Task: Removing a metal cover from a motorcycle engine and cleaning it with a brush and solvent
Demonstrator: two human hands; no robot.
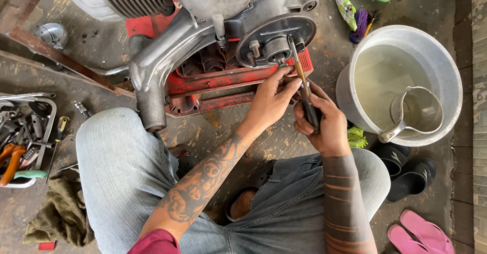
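Note:
A grey metal engine point(203, 25) rests on a red crate point(213, 79) on the concrete floor in front of me. Its round hub plate point(276, 38) faces me. My right hand point(319, 119) grips the dark handle of a long screwdriver point(300, 74) whose shaft points up onto the hub. My left hand point(271, 99) pinches the shaft just below the hub's centre, fingertips near a small nut. I sit on the floor with my jeans-clad knees on either side of my hands.
A large metal bucket point(446, 66) of water with a metal jug point(413, 114) in it stands at the right. A tray of hand tools point(23, 137) lies at the left, an olive rag point(61, 213) below it. Black and pink sandals point(421, 233) lie at the lower right.

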